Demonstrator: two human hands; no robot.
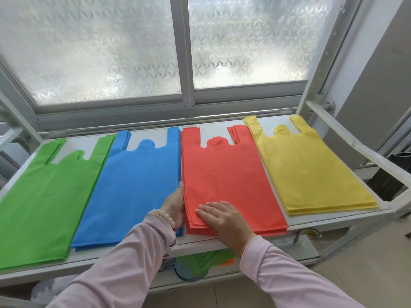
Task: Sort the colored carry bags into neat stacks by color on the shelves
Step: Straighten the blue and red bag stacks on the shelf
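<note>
— Which colours are laid out on the shelf point(333, 221)?
— Four plain colours are seen: a green stack point(44, 196), a blue stack point(133, 185), a red stack point(233, 170) that is tinged towards orange, and a yellow stack point(311, 165). Each stack is kept to one solid colour.
— And how is the shelf itself coloured?
— It is painted white, and the window frame point(185, 63) is finished in pale grey.
— Is any pattern seen?
— The frosted window glass point(100, 52) is embossed all over with small pinwheel-like stars, rendered in white and silvery grey. The sleeves point(133, 252) are coloured pale pink, the bead bracelet point(165, 215) is strung in cream, and a slotted basket point(206, 258) is shown in bright green.
</note>
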